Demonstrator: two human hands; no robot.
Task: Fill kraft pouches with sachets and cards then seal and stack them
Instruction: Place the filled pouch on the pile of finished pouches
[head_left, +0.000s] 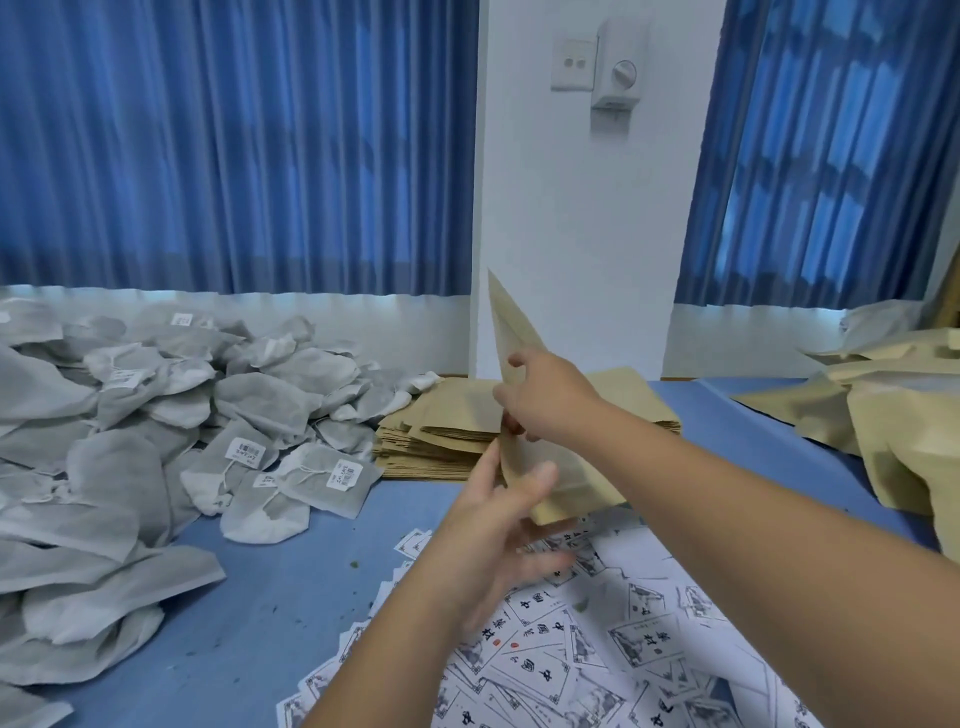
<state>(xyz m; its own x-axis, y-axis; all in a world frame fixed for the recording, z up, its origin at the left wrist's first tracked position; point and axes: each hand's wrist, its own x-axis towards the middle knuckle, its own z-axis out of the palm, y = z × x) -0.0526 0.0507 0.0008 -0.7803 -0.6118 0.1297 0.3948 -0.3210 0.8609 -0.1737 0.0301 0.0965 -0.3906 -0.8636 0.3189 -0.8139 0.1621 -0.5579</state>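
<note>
Printed cards (597, 649) lay scattered across the near right of the blue table (270, 597), close under the hands, apparently so one could be picked up without a reach. Above them a person held one kraft pouch (569, 480) up on edge, clear of the table, one corner pointing toward the wall. The left hand (498, 525) gripped its lower end, thumb flat on the paper. The right hand (540, 400) pinched the edge higher up, forefinger lying along it, a hold that looked meant to part the mouth for filling. Whether the mouth was open, or anything was inside, could not be made out: the pouch was seen nearly edge-on, and the left fingers were blurred.

Just behind lay a stack of flat pouches (441, 436), partly hidden by the right wrist. A heap of grey sachets (156, 415) with strings and labels covered the left of the table, beside the stack and cut off by the frame. Well apart at the right edge sat bulkier pouches (883, 426), probably filled ones, though their seals were too far off to judge. Blue curtains (234, 156) and a wall switch (618, 67) closed the view.
</note>
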